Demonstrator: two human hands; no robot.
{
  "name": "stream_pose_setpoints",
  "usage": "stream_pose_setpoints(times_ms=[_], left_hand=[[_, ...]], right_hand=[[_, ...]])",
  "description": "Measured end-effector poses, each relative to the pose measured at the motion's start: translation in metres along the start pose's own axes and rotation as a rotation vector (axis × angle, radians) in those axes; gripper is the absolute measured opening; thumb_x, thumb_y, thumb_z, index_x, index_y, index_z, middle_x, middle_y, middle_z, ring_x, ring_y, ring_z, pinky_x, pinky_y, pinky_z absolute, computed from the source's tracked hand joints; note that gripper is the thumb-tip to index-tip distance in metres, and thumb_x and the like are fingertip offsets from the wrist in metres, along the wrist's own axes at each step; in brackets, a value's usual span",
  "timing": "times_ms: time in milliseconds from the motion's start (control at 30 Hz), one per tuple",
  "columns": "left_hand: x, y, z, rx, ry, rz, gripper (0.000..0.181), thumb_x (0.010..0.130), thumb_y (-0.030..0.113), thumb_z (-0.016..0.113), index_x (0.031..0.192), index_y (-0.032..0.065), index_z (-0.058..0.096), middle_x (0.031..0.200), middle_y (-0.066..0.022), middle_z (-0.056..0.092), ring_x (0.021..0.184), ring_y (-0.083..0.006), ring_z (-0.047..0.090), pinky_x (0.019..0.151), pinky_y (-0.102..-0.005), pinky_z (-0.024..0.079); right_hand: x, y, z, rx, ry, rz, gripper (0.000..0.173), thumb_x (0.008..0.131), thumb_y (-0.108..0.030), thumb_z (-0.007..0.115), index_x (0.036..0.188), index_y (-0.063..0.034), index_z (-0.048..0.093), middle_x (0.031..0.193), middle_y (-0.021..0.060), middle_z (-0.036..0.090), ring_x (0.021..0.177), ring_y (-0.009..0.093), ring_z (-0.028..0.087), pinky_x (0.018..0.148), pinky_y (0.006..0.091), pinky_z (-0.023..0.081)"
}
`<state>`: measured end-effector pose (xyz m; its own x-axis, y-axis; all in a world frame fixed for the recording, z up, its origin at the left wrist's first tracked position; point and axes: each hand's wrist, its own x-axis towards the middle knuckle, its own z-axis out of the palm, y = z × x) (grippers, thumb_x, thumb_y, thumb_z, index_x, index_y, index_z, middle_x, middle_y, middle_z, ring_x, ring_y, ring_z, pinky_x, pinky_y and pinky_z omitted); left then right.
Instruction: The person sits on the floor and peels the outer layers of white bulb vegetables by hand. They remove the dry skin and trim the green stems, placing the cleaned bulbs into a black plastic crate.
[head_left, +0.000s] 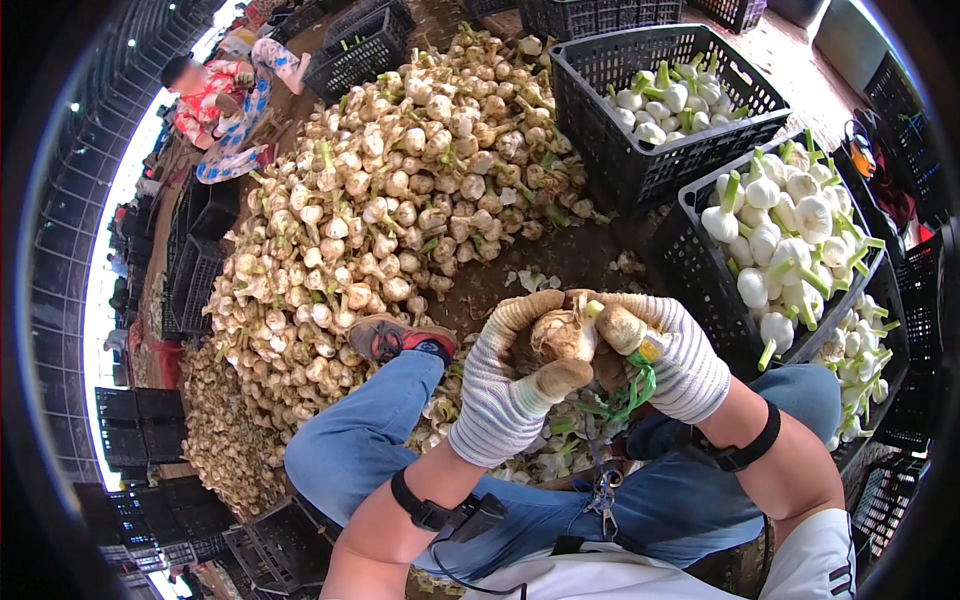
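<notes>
A garlic bulb (564, 335) with brown, dirty outer skin sits between my hands, its short cut stem pointing up and right. My left hand (510, 375), in a striped knit glove with a brown palm, grips the bulb from its left side. At the stem, the thumb and fingers of my right hand (667, 349), gloved alike, pinch the skin. Green plastic twine (637, 382) hangs about the right thumb. Loose papery peelings (532, 280) lie on the ground beyond the hands, with more between my legs.
A large heap of unpeeled garlic bulbs (390, 202) spreads ahead and left. Black plastic crates (600, 127) stand at the right, holding cleaned white bulbs (787, 217). A seated person (217, 112) is at the far left. Stacked empty crates (199, 277) line the left side.
</notes>
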<state>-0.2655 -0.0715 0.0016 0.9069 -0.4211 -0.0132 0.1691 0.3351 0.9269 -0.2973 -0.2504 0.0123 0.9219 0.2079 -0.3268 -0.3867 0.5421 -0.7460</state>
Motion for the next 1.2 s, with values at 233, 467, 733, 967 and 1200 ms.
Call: stream_pose_setpoints(times_ms=[233,467,733,967,1200], left_hand=[[0.001,0.002,0.002,-0.098,0.094,-0.118,0.059,0.079,0.02,0.081,0.126,0.001,0.051,0.116,-0.009,0.06,0.103,-0.0166,0.06,0.093,-0.0317,0.051],[-0.001,-0.006,0.004,-0.036,0.103,-0.047,0.054,0.082,0.021,0.078,0.125,0.0015,0.052,0.114,-0.0074,0.061,0.102,-0.0147,0.06,0.092,-0.03,0.051],[0.0,-0.012,-0.001,-0.009,0.073,-0.142,0.052,0.088,0.032,0.069,0.126,0.0015,0.05,0.114,-0.0093,0.061,0.099,-0.0163,0.061,0.086,-0.0311,0.053],[0.007,-0.013,-0.014,-0.285,-0.03,-0.442,0.063,0.094,0.056,0.049,0.126,0.0021,0.05,0.109,-0.0106,0.064,0.094,-0.0202,0.065,0.074,-0.0345,0.058],[0.013,-0.012,-0.009,-0.386,-0.012,-0.481,0.064,0.094,0.057,0.048,0.129,0.0031,0.05,0.113,-0.0086,0.063,0.098,-0.02,0.063,0.08,-0.0357,0.056]], right_hand=[[0.003,0.001,0.0,-0.072,0.057,-0.041,0.041,0.093,-0.033,0.064,0.12,-0.0018,0.063,0.091,0.0009,0.067,0.074,0.005,0.058,0.066,0.0212,0.048],[0.002,-0.007,0.007,-0.266,0.145,-0.09,0.034,0.093,-0.022,0.065,0.117,0.002,0.063,0.095,0.0034,0.068,0.085,0.008,0.06,0.075,0.0238,0.05],[0.006,-0.003,-0.003,-0.427,0.199,-0.126,0.02,0.089,-0.009,0.066,0.104,0.0041,0.065,0.091,0.0067,0.069,0.081,0.008,0.06,0.075,0.0257,0.05],[0.004,0.001,-0.001,-0.881,0.228,-0.44,0.012,0.081,0.001,0.068,0.093,0.002,0.064,0.083,0.0105,0.065,0.076,0.02,0.063,0.07,0.0303,0.051],[0.008,0.007,-0.002,-0.411,0.145,-0.263,0.024,0.087,-0.013,0.07,0.105,0.0023,0.066,0.09,0.0065,0.063,0.082,0.014,0.061,0.075,0.0289,0.05]])
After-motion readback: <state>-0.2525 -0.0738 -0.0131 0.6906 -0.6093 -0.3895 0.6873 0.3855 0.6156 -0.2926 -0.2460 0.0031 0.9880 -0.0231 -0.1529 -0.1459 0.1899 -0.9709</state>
